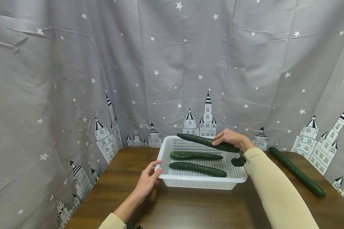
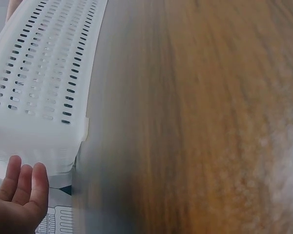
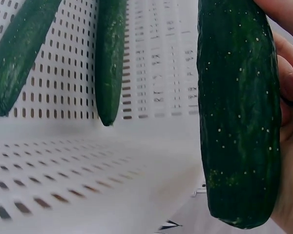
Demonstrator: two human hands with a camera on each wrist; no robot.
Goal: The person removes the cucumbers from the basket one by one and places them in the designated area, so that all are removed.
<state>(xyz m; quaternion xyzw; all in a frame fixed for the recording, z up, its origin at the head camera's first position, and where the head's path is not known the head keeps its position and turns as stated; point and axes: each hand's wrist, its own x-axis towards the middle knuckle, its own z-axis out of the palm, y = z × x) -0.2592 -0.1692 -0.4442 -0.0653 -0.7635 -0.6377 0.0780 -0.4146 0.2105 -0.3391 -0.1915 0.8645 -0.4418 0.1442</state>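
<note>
My right hand grips a long dark green cucumber above the back part of a white perforated plastic basket. In the right wrist view this cucumber runs close along the palm, its blunt end pointing down. Two more cucumbers lie inside the basket, a rear one and a front one, side by side. My left hand holds the basket's left rim, thumb on top and the other fingers beneath. Those fingers show under the white rim in the left wrist view.
Another cucumber lies slantwise on the brown wooden table, right of the basket. Behind the table hangs a grey curtain with stars and castles, which also closes off the left side. The right sleeve passes between basket and lone cucumber.
</note>
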